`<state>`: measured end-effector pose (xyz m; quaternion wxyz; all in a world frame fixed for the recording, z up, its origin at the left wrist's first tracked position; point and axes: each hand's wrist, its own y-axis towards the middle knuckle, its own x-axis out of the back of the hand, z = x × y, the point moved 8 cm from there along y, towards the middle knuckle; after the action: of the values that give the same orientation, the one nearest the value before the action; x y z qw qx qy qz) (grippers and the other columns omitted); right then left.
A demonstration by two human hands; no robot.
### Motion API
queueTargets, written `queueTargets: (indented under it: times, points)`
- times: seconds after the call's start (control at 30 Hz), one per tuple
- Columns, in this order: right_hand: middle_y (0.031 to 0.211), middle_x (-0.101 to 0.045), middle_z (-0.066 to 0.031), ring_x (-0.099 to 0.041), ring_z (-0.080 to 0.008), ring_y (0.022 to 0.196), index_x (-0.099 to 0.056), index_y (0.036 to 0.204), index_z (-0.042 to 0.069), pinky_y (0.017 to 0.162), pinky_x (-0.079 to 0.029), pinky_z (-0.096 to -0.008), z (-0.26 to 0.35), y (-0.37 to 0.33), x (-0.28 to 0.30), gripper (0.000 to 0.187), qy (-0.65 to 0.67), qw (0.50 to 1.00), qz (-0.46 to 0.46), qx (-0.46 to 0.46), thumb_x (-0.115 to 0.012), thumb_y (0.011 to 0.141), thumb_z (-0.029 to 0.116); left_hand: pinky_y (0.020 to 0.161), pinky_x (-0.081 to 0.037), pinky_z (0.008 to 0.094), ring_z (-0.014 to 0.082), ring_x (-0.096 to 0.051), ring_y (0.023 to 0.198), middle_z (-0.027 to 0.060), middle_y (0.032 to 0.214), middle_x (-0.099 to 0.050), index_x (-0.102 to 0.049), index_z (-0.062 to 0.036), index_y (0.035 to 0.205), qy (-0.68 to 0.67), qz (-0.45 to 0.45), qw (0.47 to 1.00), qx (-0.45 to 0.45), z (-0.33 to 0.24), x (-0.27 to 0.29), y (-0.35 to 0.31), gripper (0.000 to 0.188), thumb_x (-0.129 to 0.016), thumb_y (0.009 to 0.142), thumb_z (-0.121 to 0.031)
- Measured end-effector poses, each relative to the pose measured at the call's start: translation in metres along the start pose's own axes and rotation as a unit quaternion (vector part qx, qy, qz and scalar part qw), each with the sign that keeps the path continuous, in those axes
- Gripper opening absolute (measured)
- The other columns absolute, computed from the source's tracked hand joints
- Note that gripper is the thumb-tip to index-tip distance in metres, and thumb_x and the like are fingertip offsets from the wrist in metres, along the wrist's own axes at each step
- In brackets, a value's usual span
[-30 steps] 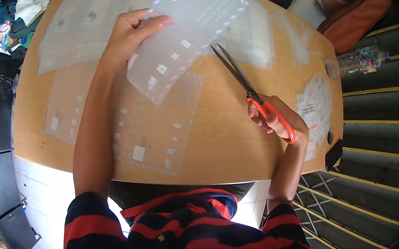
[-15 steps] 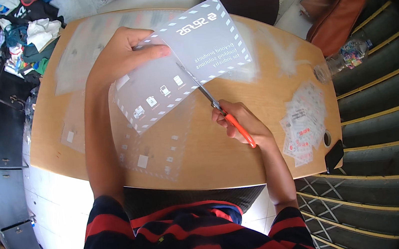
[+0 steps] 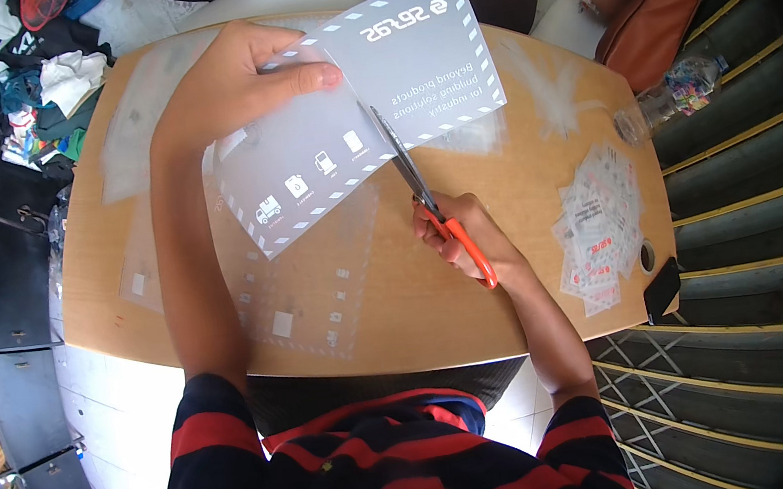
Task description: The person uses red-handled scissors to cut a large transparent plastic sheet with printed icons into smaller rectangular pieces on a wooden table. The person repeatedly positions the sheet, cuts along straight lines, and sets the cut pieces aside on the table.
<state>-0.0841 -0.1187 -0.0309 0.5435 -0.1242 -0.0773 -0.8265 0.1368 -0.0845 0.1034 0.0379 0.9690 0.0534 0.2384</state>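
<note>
Left hand (image 3: 237, 87) is pinching the printed sheet (image 3: 326, 120) by its far edge above the surface (image 3: 422, 325), long axis running near-left to far-right. Right hand (image 3: 480, 223) grips the orange-handled scissors (image 3: 418, 185), blades crossing the near edge.

Looks like a workshop: wooden table (image 3: 421, 315), dark cabinets (image 3: 27, 391), slatted gate (image 3: 742, 243)
</note>
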Motion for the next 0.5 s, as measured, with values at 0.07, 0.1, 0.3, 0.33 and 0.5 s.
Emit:
queueTargets:
  times: [0.07, 0.1, 0.3, 0.33, 0.5]
  points:
    - [0.060, -0.050, -0.0048, -0.047, -0.0123, 0.052, -0.051, 0.082, 0.000, 0.049, -0.039, -0.0297, 0.004, 0.001, -0.002, 0.026, -0.004, 1.000, -0.002, 0.012, -0.071, 0.076, 0.015, 0.063, -0.047, 0.0230, 0.0054, -0.060, 0.071, 0.0042, 0.082, -0.070, -0.072, 0.0034, 0.099, -0.008, -0.006, 1.000, -0.015, 0.001, 0.001, 0.000, 0.027, -0.074, 0.086, -0.021]
    - [0.060, -0.049, -0.0050, -0.047, -0.0125, 0.051, -0.051, 0.082, 0.000, 0.049, -0.039, -0.0298, 0.005, 0.001, -0.001, 0.025, -0.007, 1.000, -0.003, 0.018, -0.071, 0.076, 0.015, 0.062, -0.046, 0.0237, 0.0049, -0.057, 0.070, 0.0035, 0.079, -0.070, -0.072, 0.0034, 0.096, -0.012, -0.009, 1.000, -0.024, 0.001, 0.000, 0.001, 0.029, -0.074, 0.086, -0.024]
    - [0.064, -0.039, 0.0021, -0.038, -0.0045, 0.052, -0.047, 0.083, 0.002, 0.041, -0.031, -0.0211, -0.005, -0.001, -0.002, 0.102, 0.008, 0.998, -0.032, -0.062, -0.041, 0.051, 0.099, 0.066, -0.047, 0.0235, 0.0061, -0.059, 0.074, 0.0052, 0.083, -0.071, -0.072, 0.0033, 0.096, -0.027, -0.010, 0.999, -0.043, 0.000, -0.003, 0.005, 0.029, -0.074, 0.087, -0.024]
    - [0.062, -0.040, 0.0000, -0.041, -0.0078, 0.051, -0.047, 0.083, 0.002, 0.043, -0.033, -0.0244, -0.004, 0.000, -0.002, 0.095, 0.009, 0.999, -0.024, -0.039, -0.047, 0.058, 0.094, 0.067, -0.047, 0.0237, 0.0063, -0.059, 0.075, 0.0056, 0.083, -0.071, -0.072, 0.0033, 0.097, -0.028, -0.013, 0.998, -0.049, -0.001, -0.001, 0.005, 0.030, -0.074, 0.087, -0.025]
    - [0.058, -0.042, -0.0047, -0.044, -0.0144, 0.051, -0.047, 0.081, 0.002, 0.046, -0.036, -0.0313, -0.003, 0.001, -0.001, 0.085, -0.004, 1.000, -0.014, -0.024, -0.060, 0.070, 0.085, 0.071, -0.047, 0.0244, 0.0080, -0.061, 0.079, 0.0072, 0.087, -0.072, -0.072, 0.0035, 0.097, -0.010, -0.009, 0.999, -0.050, -0.003, -0.001, 0.003, 0.030, -0.074, 0.087, -0.025]
